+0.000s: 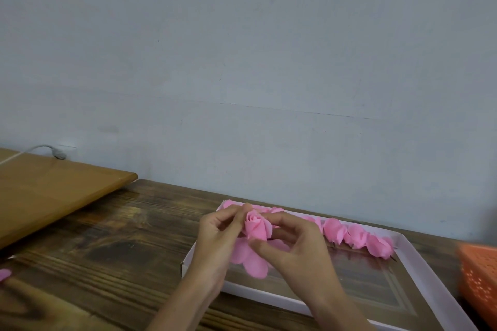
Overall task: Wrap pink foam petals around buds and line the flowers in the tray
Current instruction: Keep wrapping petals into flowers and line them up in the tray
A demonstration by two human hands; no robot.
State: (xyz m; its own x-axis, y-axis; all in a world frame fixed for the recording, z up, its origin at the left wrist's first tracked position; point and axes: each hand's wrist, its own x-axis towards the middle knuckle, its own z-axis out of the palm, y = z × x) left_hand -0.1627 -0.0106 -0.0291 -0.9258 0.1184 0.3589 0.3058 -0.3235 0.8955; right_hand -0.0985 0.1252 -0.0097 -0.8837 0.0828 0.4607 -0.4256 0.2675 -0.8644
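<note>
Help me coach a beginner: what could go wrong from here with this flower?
1. The left hand and right hand both pinch the half-wrapped flower; easing either grip might let the wrap spring open.
2. The loose petals hanging below are not yet wrapped and could crease or tear if pulled hard.
3. The work is held over the tray, near the row of finished flowers; a dropping hand could knock that row out of line.
</note>
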